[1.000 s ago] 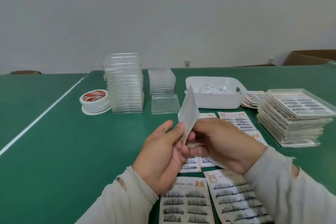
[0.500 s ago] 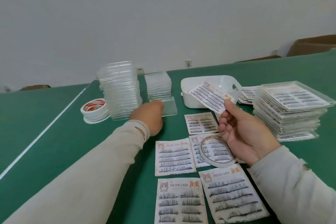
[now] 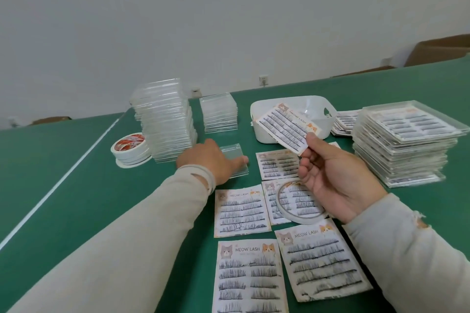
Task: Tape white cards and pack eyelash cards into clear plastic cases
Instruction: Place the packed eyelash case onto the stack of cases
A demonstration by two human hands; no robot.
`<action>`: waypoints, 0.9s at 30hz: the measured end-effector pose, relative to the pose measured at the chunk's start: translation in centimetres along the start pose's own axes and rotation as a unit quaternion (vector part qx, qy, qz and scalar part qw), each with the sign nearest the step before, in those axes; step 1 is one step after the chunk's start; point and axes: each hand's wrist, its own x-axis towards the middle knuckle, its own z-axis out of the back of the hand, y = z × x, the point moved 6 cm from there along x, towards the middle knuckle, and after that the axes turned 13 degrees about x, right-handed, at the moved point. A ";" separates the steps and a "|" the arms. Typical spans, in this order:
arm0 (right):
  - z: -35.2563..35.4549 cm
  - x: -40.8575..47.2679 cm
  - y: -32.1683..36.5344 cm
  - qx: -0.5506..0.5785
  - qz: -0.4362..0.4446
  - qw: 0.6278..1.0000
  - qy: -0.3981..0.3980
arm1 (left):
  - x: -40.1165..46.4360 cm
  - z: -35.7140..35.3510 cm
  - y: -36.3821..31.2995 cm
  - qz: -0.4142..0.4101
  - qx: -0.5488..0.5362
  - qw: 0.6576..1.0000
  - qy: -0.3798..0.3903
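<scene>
Nearest, printed eyelash cards (image 3: 241, 211) are laid flat on the green worktop (image 3: 76, 198), a thin tape ring (image 3: 298, 201) resting on one. Right hand (image 3: 338, 180): grip pinched on a lifted eyelash card (image 3: 284, 127). Left hand (image 3: 211, 162): grip curled on a single clear plastic case (image 3: 235, 164) lying on the worktop. Farther: tall clear case stack (image 3: 165, 119), white bin (image 3: 292, 119).
</scene>
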 end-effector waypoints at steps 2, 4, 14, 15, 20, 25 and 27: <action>0.0 -0.1 0.2 0.001 0.004 1.000 -0.002 | 0.6 -0.3 -0.9 0.030 0.000 0.998 0.050; 0.1 0.0 0.3 0.003 0.005 1.000 -0.003 | 1.4 -0.3 -1.7 0.038 -0.055 0.995 0.070; -0.6 -0.7 -1.4 -0.013 -0.060 0.997 0.039 | -0.1 -0.1 -1.1 0.035 -0.569 0.813 0.122; -0.9 -0.9 -1.7 -0.021 -0.072 0.995 0.060 | -1.1 0.1 -0.9 0.014 -0.634 0.762 0.130; -2.5 -3.0 -4.2 -0.080 -0.162 0.968 0.177 | -7.1 -0.2 -0.3 -0.105 -0.714 0.682 0.116; -3.3 -4.1 -5.2 -0.084 -0.184 0.960 0.196 | -9.4 -0.5 -1.6 -0.185 -0.795 0.553 0.167; -3.6 -4.5 -5.6 -0.090 -0.193 0.954 0.211 | -9.4 -0.6 -1.9 -0.184 -0.841 0.473 0.188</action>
